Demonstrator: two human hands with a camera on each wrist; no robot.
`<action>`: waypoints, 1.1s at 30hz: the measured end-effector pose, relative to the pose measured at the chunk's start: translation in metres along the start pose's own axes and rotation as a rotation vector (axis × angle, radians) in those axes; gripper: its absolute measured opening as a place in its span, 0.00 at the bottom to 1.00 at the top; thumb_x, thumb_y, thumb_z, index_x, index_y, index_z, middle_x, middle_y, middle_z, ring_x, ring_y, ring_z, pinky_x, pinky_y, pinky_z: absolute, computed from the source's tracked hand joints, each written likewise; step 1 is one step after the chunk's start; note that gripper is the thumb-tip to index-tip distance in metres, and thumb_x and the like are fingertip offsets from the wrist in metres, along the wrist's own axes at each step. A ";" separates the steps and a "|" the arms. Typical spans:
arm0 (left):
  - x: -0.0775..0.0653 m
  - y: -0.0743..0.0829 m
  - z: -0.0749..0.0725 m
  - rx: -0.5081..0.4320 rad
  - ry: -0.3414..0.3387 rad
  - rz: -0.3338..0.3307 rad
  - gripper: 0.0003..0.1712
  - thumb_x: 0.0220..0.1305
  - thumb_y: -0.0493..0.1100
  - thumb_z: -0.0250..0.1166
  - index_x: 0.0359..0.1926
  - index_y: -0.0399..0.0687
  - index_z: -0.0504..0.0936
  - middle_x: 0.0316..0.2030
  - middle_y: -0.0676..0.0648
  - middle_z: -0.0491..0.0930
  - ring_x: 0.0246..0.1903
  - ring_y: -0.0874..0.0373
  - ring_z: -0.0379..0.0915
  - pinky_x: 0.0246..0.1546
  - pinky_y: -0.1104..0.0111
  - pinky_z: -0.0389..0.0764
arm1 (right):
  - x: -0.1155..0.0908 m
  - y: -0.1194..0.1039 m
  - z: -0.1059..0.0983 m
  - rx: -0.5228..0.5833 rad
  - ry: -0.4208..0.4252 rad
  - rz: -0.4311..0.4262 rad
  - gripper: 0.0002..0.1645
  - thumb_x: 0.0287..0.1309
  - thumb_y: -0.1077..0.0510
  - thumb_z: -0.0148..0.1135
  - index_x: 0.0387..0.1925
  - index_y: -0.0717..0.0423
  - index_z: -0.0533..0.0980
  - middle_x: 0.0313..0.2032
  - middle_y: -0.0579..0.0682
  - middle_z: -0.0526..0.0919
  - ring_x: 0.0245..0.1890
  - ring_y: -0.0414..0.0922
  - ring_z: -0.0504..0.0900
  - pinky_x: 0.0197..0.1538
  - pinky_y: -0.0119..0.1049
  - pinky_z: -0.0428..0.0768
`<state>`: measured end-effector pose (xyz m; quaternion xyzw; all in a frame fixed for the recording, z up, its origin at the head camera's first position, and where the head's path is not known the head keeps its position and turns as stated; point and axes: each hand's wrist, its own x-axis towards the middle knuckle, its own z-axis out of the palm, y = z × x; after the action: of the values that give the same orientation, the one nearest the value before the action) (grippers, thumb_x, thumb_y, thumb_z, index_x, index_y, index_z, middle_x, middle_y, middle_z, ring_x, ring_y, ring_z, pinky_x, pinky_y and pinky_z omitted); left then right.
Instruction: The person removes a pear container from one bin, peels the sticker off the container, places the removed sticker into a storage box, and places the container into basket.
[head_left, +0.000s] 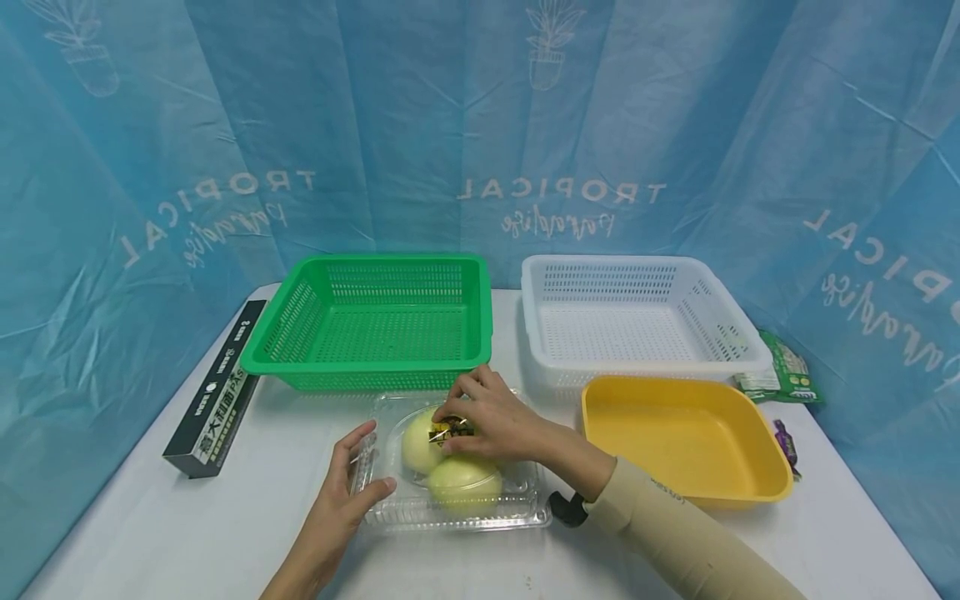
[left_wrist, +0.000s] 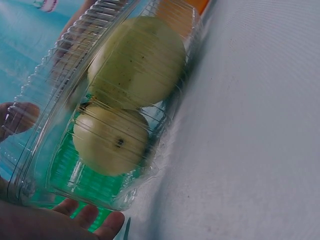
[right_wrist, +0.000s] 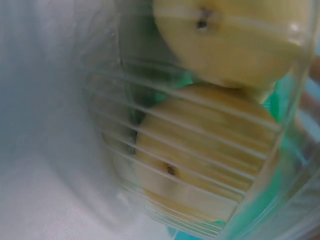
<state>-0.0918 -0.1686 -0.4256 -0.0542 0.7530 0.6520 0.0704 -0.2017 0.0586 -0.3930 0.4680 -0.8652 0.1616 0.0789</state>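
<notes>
A clear plastic clamshell box (head_left: 487, 523) stands at the front of the table, with two pale yellow-green round fruits inside. One fruit (head_left: 465, 483) lies nearer the front. The other fruit (head_left: 420, 443) is behind it, to the left. Over the fruits, my right hand (head_left: 491, 421) pinches a small shiny black-and-gold wrapped packet (head_left: 447, 430) between thumb and fingers. My left hand (head_left: 347, 487) is at the box's left side, thumb and fingers spread along its edge. Ribbed plastic (left_wrist: 65, 65) of the box partly veils the fruits in the left wrist view.
Behind the box stand a green basket (head_left: 367, 368) and a white basket (head_left: 645, 367). A yellow tub (head_left: 682, 433) is at the right, with a green packet (head_left: 791, 371) and a purple-wrapped piece (head_left: 785, 446) beyond it. A long black carton (head_left: 221, 396) lies at the left.
</notes>
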 end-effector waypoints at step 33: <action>0.000 -0.001 0.001 -0.010 0.012 0.026 0.44 0.60 0.42 0.63 0.70 0.67 0.49 0.74 0.42 0.38 0.73 0.39 0.31 0.67 0.38 0.44 | -0.004 0.002 -0.003 0.058 0.053 0.047 0.23 0.46 0.39 0.68 0.40 0.48 0.81 0.30 0.39 0.76 0.41 0.39 0.64 0.49 0.35 0.65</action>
<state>-0.0917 -0.1676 -0.4269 -0.0490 0.7507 0.6564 0.0570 -0.2013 0.0639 -0.3920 0.4454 -0.8685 0.2008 0.0843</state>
